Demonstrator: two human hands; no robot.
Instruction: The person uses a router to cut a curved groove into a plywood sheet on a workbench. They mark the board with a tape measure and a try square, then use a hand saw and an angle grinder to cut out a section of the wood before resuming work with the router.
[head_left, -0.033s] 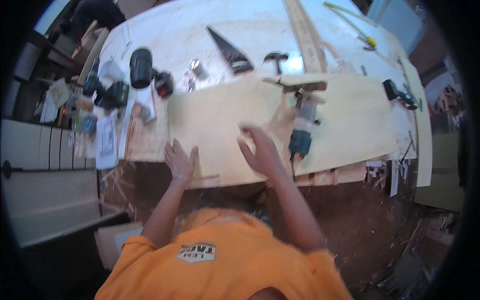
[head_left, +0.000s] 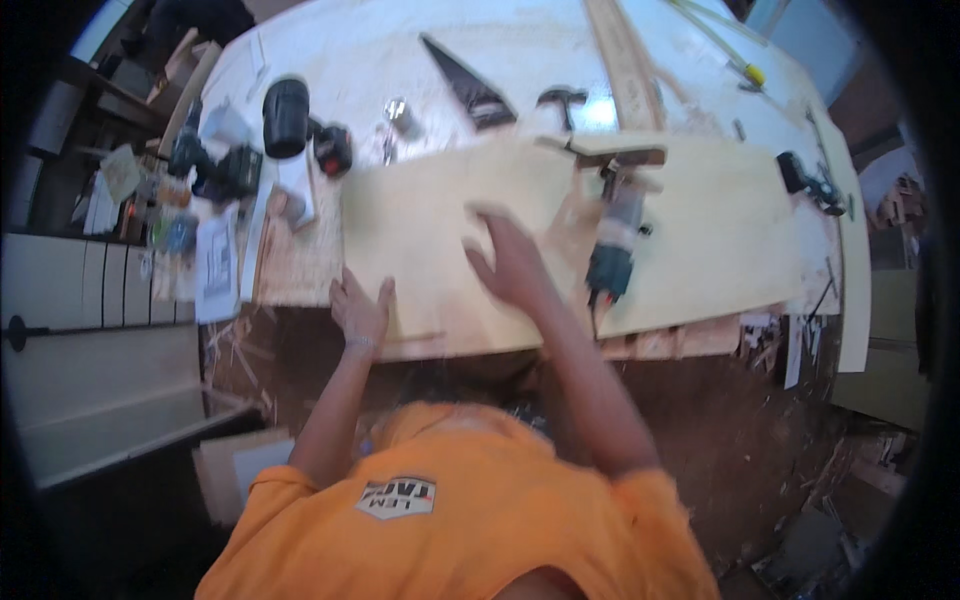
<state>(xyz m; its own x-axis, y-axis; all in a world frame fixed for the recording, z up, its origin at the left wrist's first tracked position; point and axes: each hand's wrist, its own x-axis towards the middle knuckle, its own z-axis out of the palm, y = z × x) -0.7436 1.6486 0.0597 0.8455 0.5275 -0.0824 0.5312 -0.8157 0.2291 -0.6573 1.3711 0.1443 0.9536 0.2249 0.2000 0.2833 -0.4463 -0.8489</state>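
A wide pale wooden panel [head_left: 430, 240] lies over the near part of the workbench. My left hand [head_left: 362, 312] rests at the panel's near left edge, fingers spread, thumb on the panel and nothing held. Over the panel's middle, my right hand [head_left: 510, 262] is open and slightly blurred, its thumb apart from the fingers. Whether it touches the wood I cannot tell. Just right of it lies a power tool [head_left: 614, 232] with a grey and dark green body and a flat crosswise piece at its far end. No hand is on the tool.
Behind the panel are a handsaw [head_left: 468, 85], a hammer [head_left: 566, 102] and a long wooden board [head_left: 628, 70]. Cordless drills [head_left: 235, 172] and a black cylindrical container [head_left: 286, 118] stand at the left. Another power tool [head_left: 812, 184] lies at the right, and scraps litter the floor.
My right hand has moved a little away from me and to the left over the panel. My left hand keeps its place at the edge. The whole view has shifted slightly.
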